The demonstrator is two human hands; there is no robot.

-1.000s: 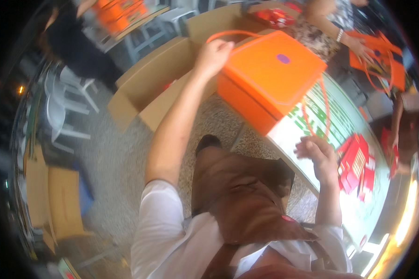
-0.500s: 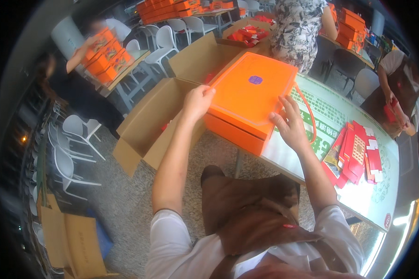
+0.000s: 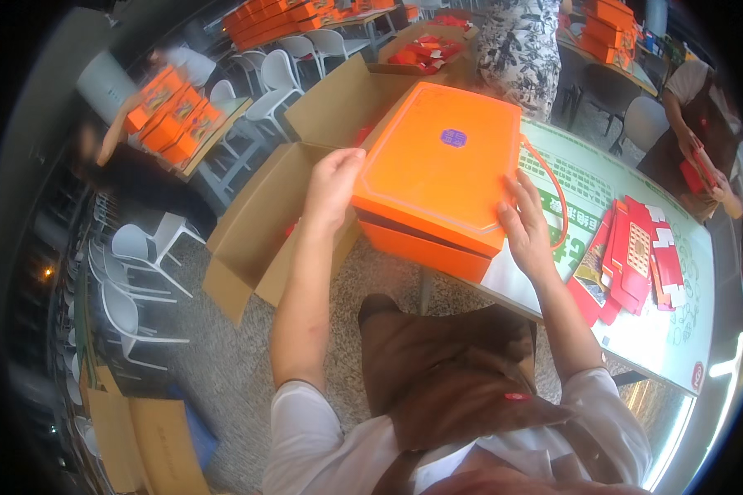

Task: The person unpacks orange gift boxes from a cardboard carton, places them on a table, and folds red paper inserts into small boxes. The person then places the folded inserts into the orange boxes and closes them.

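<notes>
Head view, orange box (image 3: 437, 165), between two hands (image 3: 332, 190) (image 3: 528, 231)

My feed: purple emblem (image 3: 452, 138) on orange gift box (image 3: 437, 181); green lettering (image 3: 582, 186), red corner mark (image 3: 698, 375) on white tabletop (image 3: 648, 346); cardboard carton (image 3: 165, 437) print too faint for me.

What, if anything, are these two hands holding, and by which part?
The lid of the orange box. The left hand grips the lid's left edge; the right hand rests against its right edge, whether gripping is unclear.
</notes>
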